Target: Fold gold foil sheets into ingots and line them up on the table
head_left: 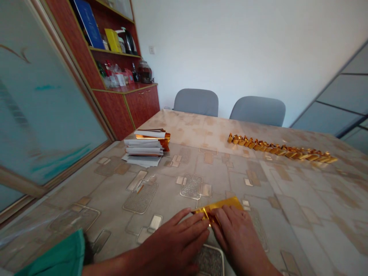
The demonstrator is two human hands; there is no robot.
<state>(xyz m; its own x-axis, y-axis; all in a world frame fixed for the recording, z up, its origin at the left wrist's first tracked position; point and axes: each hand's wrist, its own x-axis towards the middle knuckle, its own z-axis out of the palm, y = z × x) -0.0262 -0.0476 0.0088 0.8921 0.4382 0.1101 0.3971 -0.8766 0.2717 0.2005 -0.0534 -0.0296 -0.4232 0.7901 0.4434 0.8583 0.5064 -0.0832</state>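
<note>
A strip of gold foil paper (pixel 218 207) lies folded on the patterned table cover (pixel 184 180), close to the near edge. My left hand (pixel 172 241) presses its fingers on the strip's left end, and my right hand (pixel 237 235) rests on its middle and lower side. The hands nearly touch, and they hide part of the foil. A stack of white-backed foil sheets (pixel 145 147) sits farther left on the table. A long row of small folded gold foil ingots (pixel 281 149) runs across the far right.
A green sleeve (pixel 54 253) enters at the lower left. A frosted glass panel (pixel 43 107) stands along the left side. A red-brown wooden cabinet (pixel 140 103) with cluttered shelves stands behind the table. Two grey chairs (pixel 227 105) are beyond the far edge.
</note>
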